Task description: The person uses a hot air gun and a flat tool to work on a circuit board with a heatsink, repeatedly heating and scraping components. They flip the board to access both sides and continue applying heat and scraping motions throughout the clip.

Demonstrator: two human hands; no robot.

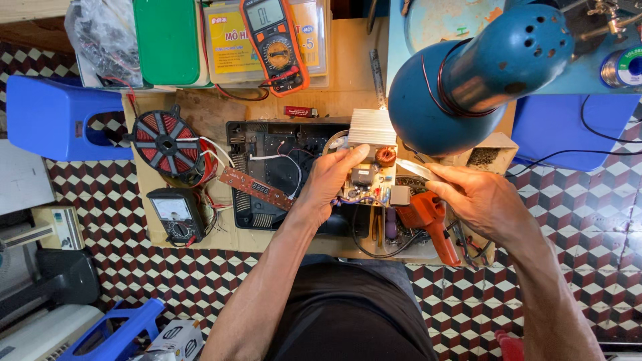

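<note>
Nearest you, your left hand [332, 179] rests on the circuit board [369, 182], fingers bent and pressing its left edge, thumb reaching up toward the white finned heat sink [372, 127] at the board's far end. Your right hand [476, 198] pinches a slim metal tool [414, 169], probably tweezers, between thumb and fingertips; its long axis runs up and to the left, tip aimed at the board just below the copper coil ring [385, 156]. So the board lies left of your right fingers, and the left hand is the one already on it.

An orange-handled tool [431, 219] lies between your hands, just beside the board. The board sits over the open black casing [267, 160], where a narrow brown display strip [254, 188] lies tilted.

Further left sit a black needle meter [175, 212] and a red round coil [164, 143].

Further off, an orange multimeter [274, 41] lies on a clear box with a yellow rectangular label [231, 45], beside a green box [167, 40]. A blue lamp shade [468, 80] hangs over the right side, hiding part of the bench.
</note>
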